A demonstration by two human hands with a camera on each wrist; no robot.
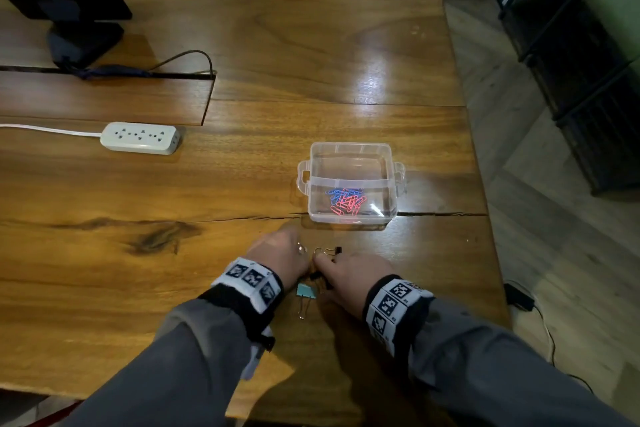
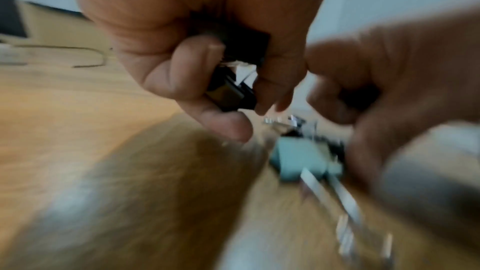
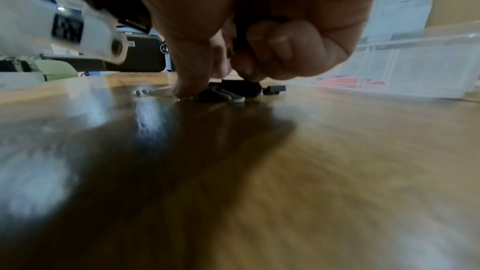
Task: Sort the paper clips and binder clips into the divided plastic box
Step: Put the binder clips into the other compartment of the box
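Observation:
The clear divided box (image 1: 389, 163) sits on the table just beyond my hands. Red and blue paper clips (image 1: 346, 201) lie in its near compartment; the far one holds nothing. My left hand (image 1: 294, 251) curls round black binder clips (image 2: 231, 89). Close beside it, my right hand (image 1: 325, 267) grips a black binder clip (image 3: 249, 17) in its curled fingers while its fingertip (image 3: 184, 89) touches the table. More black binder clips (image 3: 233, 91) lie under the right hand, one (image 1: 335, 249) just ahead of it. A teal binder clip (image 1: 306, 291) lies between my wrists.
A white power strip (image 1: 140, 138) lies on the wooden table (image 1: 207, 184) at the left. A monitor stand (image 1: 83, 42) and cable are at the far left. The table's right edge runs close to the box, with floor beyond.

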